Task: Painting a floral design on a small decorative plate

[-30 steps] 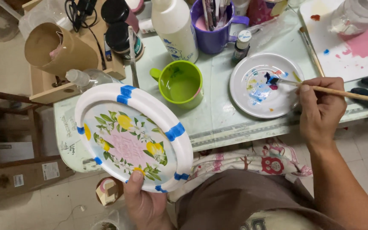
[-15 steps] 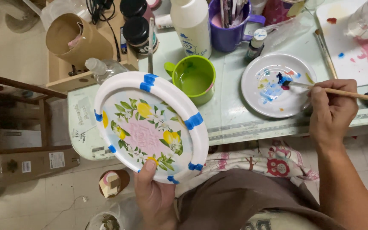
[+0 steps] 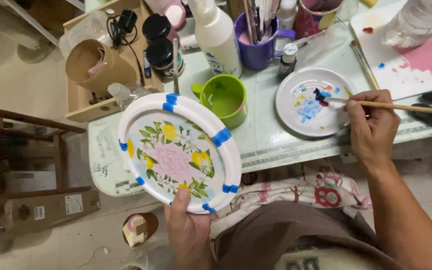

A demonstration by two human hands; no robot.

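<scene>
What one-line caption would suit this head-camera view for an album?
Left hand holds a flower-painted plate while the right hand dips a brush into blue paint on a white palette dish.

Cup between held plate and palette dish; bottle behind cup.

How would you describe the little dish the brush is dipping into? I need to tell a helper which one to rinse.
Start at the pale green table and find the right hand holding a long wooden brush. The brush tip rests on a small round white palette dish lying flat beside the green mug. Unlike the large flower-painted plate in the left hand, it bears only blue and yellow paint smears.
</scene>
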